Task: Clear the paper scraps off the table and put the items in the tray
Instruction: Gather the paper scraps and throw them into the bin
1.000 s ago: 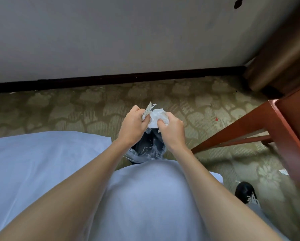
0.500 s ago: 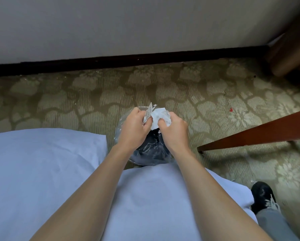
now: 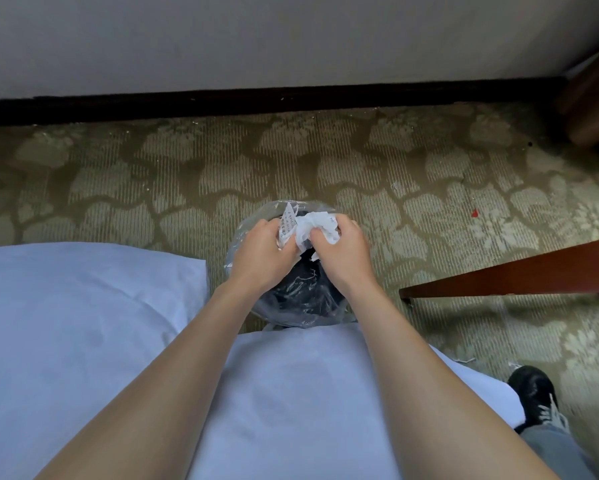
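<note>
While above the bin rim, left hand, right hand tight around paper scraps.

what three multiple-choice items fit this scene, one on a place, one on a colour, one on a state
1. Where are the paper scraps?
A. on a table
B. held over the lined bin
C. in a tray

2. What colour is the shoe?
A. black
B. red
C. white

3. What are the left hand and right hand doing?
A. lying flat and empty
B. pinching the scraps
C. gripping a cup

Answers:
1 B, the scraps sit between the hands above the bin's mouth.
2 A, the shoe at lower right is black.
3 B, fingers of both hands curl round paper.
</note>
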Available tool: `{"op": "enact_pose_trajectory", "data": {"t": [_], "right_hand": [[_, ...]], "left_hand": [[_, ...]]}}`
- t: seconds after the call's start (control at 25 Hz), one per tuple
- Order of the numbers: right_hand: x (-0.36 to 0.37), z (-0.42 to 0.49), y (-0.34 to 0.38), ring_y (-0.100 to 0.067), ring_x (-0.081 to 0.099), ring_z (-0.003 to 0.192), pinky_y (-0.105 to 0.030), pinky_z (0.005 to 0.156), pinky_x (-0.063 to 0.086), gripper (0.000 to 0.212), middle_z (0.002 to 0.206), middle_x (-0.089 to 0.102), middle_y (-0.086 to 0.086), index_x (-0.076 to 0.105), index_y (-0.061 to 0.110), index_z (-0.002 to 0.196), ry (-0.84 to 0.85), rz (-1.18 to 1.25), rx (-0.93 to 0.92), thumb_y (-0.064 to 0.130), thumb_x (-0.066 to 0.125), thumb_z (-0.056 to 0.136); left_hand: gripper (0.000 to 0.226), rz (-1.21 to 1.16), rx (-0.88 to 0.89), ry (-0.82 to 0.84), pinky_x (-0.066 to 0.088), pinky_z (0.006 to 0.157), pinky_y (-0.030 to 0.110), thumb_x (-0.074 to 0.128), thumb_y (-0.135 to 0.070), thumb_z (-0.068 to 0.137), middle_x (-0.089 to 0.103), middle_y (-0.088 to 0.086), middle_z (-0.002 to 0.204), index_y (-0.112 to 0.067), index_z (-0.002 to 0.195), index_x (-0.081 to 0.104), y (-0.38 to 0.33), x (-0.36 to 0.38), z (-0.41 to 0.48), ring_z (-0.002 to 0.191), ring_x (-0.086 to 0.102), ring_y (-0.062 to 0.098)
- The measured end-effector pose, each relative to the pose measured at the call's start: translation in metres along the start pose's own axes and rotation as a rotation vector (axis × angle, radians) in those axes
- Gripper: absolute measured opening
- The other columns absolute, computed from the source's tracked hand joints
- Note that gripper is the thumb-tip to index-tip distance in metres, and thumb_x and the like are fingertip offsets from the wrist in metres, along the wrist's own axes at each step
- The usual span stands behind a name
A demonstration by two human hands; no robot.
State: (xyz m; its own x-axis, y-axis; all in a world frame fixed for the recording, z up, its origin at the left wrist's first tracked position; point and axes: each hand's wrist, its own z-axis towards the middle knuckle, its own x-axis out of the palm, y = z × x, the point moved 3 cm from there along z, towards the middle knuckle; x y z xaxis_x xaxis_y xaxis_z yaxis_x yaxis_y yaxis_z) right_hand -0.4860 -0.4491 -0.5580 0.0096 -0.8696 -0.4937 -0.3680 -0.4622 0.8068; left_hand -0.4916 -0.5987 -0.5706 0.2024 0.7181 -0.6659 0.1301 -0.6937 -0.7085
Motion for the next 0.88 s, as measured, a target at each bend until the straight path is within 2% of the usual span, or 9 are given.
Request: {"op": "enact_pose_trajectory", "data": {"t": [0.08,0.2,0.32,0.4,0.52,0.64,0.76,0.8,0.88], "right_hand": [[0.0024,-0.0010,0.0002,-0.015,0.058,0.095,-0.031,0.077,0.048,0.026,0.115,0.057,0.001,0.061,0.020,0.113,0.028,0.024,0.024,0.027,0.057,0.089],[0.0043,-0.0046,0.0028,-0.016,0.061,0.091,-0.034,0.074,0.050,0.025,0.113,0.061,0.002,0.060,0.025,0.112,0.057,0.059,0.067,0.028,0.057,0.087],[0.0044,-0.0065,0.0050,-0.006,0.058,0.072,-0.027,0.060,0.043,0.022,0.098,0.065,0.009,0.059,0.032,0.109,0.071,0.094,0.107,0.030,0.055,0.087],[0.0046,-0.0076,0.0060,-0.003,0.054,0.063,-0.024,0.056,0.039,0.020,0.091,0.064,0.016,0.055,0.039,0.105,0.086,0.121,0.133,0.029,0.054,0.088],[0.0069,-0.0073,0.0049,-0.005,0.055,0.070,-0.025,0.062,0.040,0.022,0.098,0.064,0.017,0.058,0.035,0.111,0.118,0.171,0.147,0.027,0.052,0.091],[0.0086,-0.0051,0.0026,-0.005,0.053,0.079,-0.027,0.072,0.040,0.036,0.111,0.064,0.007,0.059,0.023,0.128,0.146,0.167,0.151,0.021,0.045,0.095],[0.0091,-0.0047,-0.0004,-0.009,0.052,0.109,-0.030,0.092,0.042,0.040,0.132,0.056,0.005,0.052,0.018,0.137,0.158,0.143,0.160,0.018,0.041,0.099],[0.0088,-0.0044,-0.0012,-0.011,0.053,0.108,-0.032,0.095,0.044,0.040,0.136,0.054,0.004,0.051,0.018,0.138,0.154,0.135,0.160,0.018,0.041,0.100],[0.0081,-0.0027,-0.0031,-0.007,0.055,0.090,-0.034,0.089,0.048,0.039,0.139,0.053,0.003,0.050,0.020,0.138,0.147,0.119,0.160,0.018,0.039,0.100]], "left_hand": [[0.020,-0.033,-0.005,0.016,0.038,0.063,0.026,0.054,-0.041,0.093,0.060,-0.009,0.092,-0.024,0.097,0.063,0.0001,0.0019,-0.0001,0.092,0.053,0.014],[0.024,-0.055,-0.041,0.027,0.048,0.073,0.038,0.054,-0.046,0.092,0.061,-0.006,0.095,-0.023,0.097,0.060,0.0017,0.0034,0.0000,0.093,0.056,0.017],[0.029,-0.044,-0.078,0.037,0.049,0.076,0.041,0.053,-0.051,0.090,0.060,-0.001,0.098,-0.024,0.097,0.057,0.0035,0.0043,0.0010,0.093,0.055,0.019],[0.028,-0.043,-0.083,0.043,0.050,0.078,0.042,0.054,-0.050,0.089,0.059,-0.002,0.100,-0.025,0.099,0.056,0.0027,0.0050,0.0006,0.096,0.054,0.019],[0.028,-0.028,-0.099,0.057,0.050,0.083,0.045,0.057,-0.044,0.088,0.058,-0.001,0.104,-0.022,0.104,0.054,0.0022,0.0045,0.0008,0.102,0.053,0.021],[0.036,-0.024,-0.119,0.075,0.049,0.089,0.047,0.063,-0.039,0.085,0.057,0.001,0.113,-0.021,0.114,0.053,0.0029,0.0041,0.0006,0.108,0.052,0.023],[0.055,0.008,-0.145,0.086,0.041,0.104,0.048,0.068,-0.038,0.085,0.050,0.000,0.137,-0.025,0.134,0.046,0.0041,0.0044,-0.0009,0.127,0.045,0.023],[0.059,0.014,-0.148,0.088,0.039,0.106,0.048,0.069,-0.038,0.085,0.048,0.000,0.140,-0.026,0.137,0.044,0.0047,0.0048,-0.0007,0.130,0.044,0.022],[0.063,0.012,-0.148,0.102,0.040,0.105,0.049,0.071,-0.037,0.085,0.048,-0.001,0.141,-0.027,0.139,0.042,0.0053,0.0061,0.0002,0.130,0.044,0.022]]}}
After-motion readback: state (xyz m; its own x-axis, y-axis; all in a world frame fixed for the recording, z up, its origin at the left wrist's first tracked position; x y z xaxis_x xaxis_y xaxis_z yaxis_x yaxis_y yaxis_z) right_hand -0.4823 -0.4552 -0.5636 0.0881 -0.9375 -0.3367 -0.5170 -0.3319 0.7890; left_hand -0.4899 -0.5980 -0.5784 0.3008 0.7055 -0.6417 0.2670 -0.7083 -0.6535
